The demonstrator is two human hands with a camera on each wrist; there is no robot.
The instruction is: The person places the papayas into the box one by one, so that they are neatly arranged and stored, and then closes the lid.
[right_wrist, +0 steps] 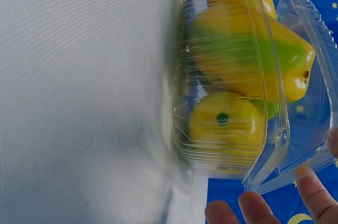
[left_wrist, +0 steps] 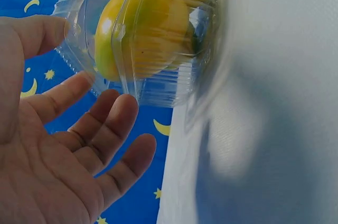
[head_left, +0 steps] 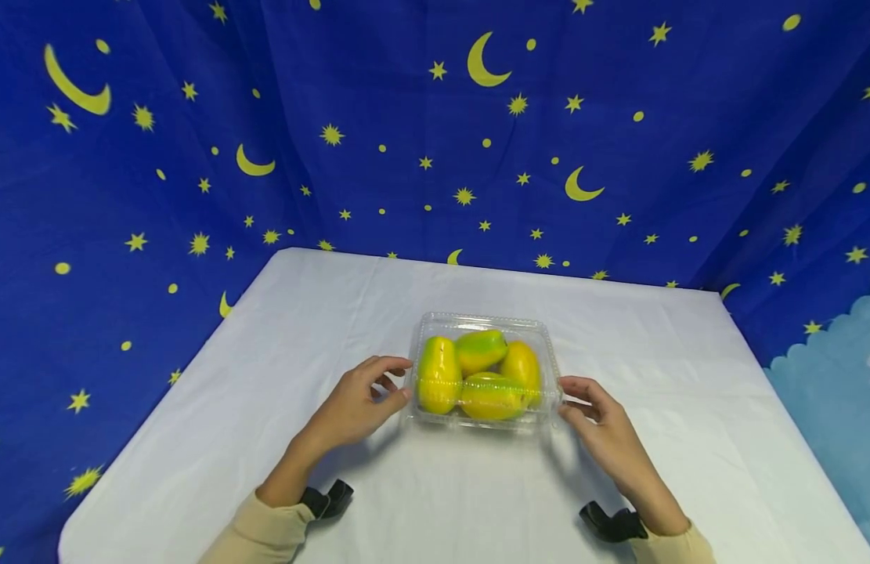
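Note:
A clear plastic clamshell container (head_left: 480, 320) stands on the white table, with several yellow-green, mango-like fruits (head_left: 439, 377) inside. Its lid (right_wrist: 311, 84) is tilted slightly apart from the ribbed base in the right wrist view. On the near left corner, my left hand (head_left: 353, 401) pinches the lid's rim between thumb and index finger; its other fingers are spread below, as the left wrist view shows. My right hand (head_left: 607, 432) pinches the rim on the opposite side, thumb and index finger at the edge. Part of that hand falls outside the right wrist view.
White cloth covers the table (head_left: 322, 313). A blue curtain with yellow moons and stars (head_left: 406, 102) rises behind it and along the left. Light blue fabric (head_left: 829, 392) hangs at the right edge. Black wrist bands (head_left: 329, 499) sit on both wrists.

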